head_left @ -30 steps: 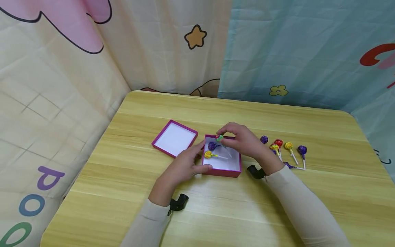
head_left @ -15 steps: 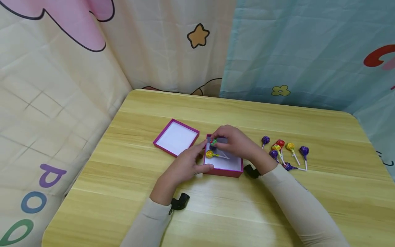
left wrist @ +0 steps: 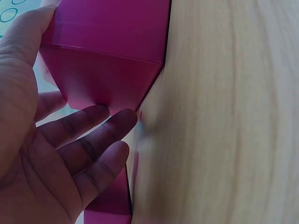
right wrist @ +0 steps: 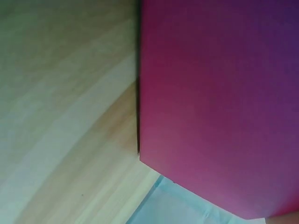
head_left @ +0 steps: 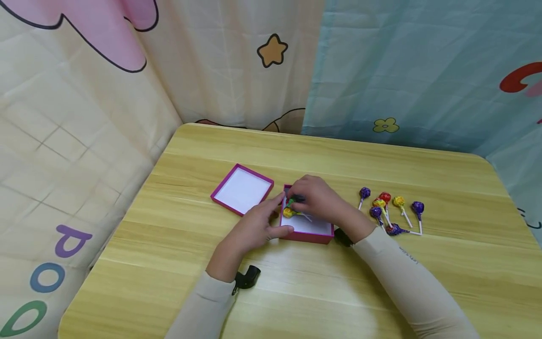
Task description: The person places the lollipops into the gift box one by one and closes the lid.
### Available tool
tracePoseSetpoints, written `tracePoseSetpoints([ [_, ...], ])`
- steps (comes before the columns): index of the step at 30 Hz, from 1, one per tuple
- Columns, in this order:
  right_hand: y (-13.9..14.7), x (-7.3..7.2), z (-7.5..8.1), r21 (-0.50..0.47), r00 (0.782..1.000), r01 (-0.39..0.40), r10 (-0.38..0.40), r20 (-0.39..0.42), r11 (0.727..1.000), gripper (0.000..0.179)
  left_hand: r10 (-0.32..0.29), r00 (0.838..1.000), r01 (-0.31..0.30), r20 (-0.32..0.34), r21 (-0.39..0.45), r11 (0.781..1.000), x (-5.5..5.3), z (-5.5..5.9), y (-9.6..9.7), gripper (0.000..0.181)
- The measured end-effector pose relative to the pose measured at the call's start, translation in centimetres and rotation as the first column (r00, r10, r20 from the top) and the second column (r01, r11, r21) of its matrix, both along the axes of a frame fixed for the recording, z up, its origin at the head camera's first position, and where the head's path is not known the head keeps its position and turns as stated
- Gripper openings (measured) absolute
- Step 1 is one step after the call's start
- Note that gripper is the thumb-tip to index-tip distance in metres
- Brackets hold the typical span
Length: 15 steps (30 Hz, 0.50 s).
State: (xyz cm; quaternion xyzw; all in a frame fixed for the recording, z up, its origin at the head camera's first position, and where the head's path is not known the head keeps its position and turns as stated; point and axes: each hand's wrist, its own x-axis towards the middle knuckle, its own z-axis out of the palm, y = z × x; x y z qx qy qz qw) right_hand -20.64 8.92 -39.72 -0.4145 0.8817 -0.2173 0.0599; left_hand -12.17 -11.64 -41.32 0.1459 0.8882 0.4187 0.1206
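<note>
The right hand [head_left: 318, 197] pinches a green lollipop [head_left: 290, 203] in the box [head_left: 306, 238], at its ten o'clock side, mostly hidden by the fingers, so its long axis is hard to tell. Just below, a yellow lollipop [head_left: 288, 213] lies lengthwise, head at nine o'clock, stick toward four. The left hand [head_left: 254, 226], fingers loosely extended, touches the box at nine o'clock. The lid [head_left: 243, 189] sits at ten o'clock; loose lollipops [head_left: 379, 203] lie at three, sticks mostly toward five or six
</note>
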Motion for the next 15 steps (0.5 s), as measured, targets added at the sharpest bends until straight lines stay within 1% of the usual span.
tracePoseSetpoints([
  [2, -0.05, 0.12, -0.07, 0.024, 1.000, -0.006, 0.007, -0.025, 1.000, 0.022, 0.001, 1.000, -0.002, 0.004, 0.004, 1.000, 0.03, -0.01, 0.02, 0.090],
  [5, -0.14, 0.27, -0.03, 0.039, 0.999, -0.002, 0.003, -0.039, 0.999, 0.022, 0.004, 1.000, -0.004, 0.008, 0.010, 1.000, 0.08, 0.04, 0.04, 0.090],
  [15, -0.14, 0.47, -0.02, 0.029, 0.998, 0.012, -0.011, -0.060, 1.000, 0.022, 0.002, 1.000, -0.002, 0.001, 0.007, 1.000, 0.10, 0.12, 0.06, 0.089],
])
